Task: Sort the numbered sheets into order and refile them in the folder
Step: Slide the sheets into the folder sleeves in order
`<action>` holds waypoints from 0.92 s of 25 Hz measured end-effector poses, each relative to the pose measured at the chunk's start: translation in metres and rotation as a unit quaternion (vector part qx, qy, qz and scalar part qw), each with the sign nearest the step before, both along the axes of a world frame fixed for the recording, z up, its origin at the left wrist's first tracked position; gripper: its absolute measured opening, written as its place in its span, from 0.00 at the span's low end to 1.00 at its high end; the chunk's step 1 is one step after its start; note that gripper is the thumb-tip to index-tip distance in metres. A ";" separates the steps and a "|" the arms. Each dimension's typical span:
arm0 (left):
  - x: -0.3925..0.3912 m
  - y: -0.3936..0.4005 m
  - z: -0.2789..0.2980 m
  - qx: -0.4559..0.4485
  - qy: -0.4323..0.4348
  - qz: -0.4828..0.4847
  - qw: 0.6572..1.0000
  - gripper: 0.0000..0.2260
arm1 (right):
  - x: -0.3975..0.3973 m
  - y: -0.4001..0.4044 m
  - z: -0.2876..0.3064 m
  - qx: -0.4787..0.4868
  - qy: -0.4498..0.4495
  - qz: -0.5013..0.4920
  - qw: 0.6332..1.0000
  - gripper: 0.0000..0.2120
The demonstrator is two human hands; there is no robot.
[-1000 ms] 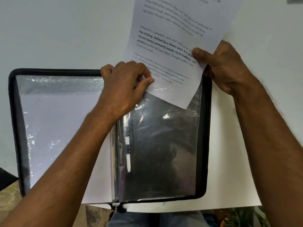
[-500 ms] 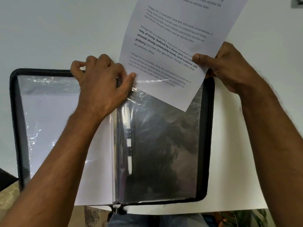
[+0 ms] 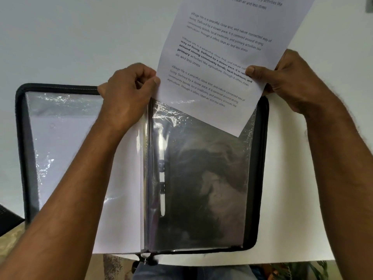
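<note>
— What's the setting?

— A plain white desk [image 3: 80,47], with a black zip folder [image 3: 20,158] lying open flat on it. Below the desk's near edge there's a strip of patterned floor and what may be blue trousers, though that part is too cramped to be sure.

— What's in the folder?

— Clear plastic sleeves. The left-hand sleeve [image 3: 70,148] has a white page inside it. The right-hand sleeve [image 3: 201,188] looks dark and glossy, with glare across it, and only the lower corner of a printed sheet [image 3: 222,57] has gone into its top opening; the rest of the sheet sticks up tilted over the desk.

— Any text you can read?

— Repeated paragraphs beginning "Village life is a peaceful, close-knit, and nature-connected way of living." One block has bold words: "Defined by a slower pace, it is centered around strong community bonds, local traditions".

— And the hands?

— The left hand [image 3: 127,96] is curled, pinching the top edge of the right-hand sleeve by the spine. The right hand [image 3: 288,81] grips the sheet's right edge, thumb on the printed side.
</note>
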State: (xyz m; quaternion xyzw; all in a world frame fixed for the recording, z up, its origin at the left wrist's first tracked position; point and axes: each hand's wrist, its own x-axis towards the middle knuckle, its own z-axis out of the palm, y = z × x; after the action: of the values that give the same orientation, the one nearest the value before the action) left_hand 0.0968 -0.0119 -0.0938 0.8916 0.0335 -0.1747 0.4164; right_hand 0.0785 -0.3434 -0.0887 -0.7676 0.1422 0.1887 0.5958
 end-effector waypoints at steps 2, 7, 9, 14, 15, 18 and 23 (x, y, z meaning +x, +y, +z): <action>0.004 0.002 -0.001 -0.011 0.030 -0.014 0.999 0.11 | 0.002 -0.004 0.001 -0.001 -0.004 -0.005 1.000 0.14; 0.010 0.002 -0.003 -0.014 0.067 -0.014 0.998 0.11 | 0.004 -0.007 -0.001 -0.008 -0.009 -0.018 1.000 0.17; 0.013 0.001 -0.001 -0.005 0.073 -0.016 0.997 0.08 | 0.004 -0.006 -0.001 -0.005 -0.010 -0.029 1.000 0.18; 0.019 0.008 0.000 -0.001 0.122 -0.056 0.991 0.11 | 0.003 -0.001 -0.002 -0.003 -0.022 -0.041 0.999 0.16; 0.019 0.009 -0.001 -0.005 0.125 -0.056 0.991 0.13 | 0.004 -0.001 -0.001 -0.005 -0.020 -0.033 0.999 0.16; 0.019 0.008 0.000 -0.024 0.132 -0.039 0.990 0.16 | 0.008 0.000 0.001 -0.019 -0.008 0.016 1.000 0.15; 0.020 0.003 -0.001 -0.042 0.129 -0.007 0.991 0.18 | 0.012 -0.003 0.006 -0.006 0.051 0.142 0.988 0.17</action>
State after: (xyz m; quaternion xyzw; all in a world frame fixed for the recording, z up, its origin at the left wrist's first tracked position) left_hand 0.1164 -0.0088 -0.0948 0.8436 0.0733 -0.2926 0.4443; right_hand 0.0908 -0.3465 -0.0827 -0.7727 0.0627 0.3098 0.5505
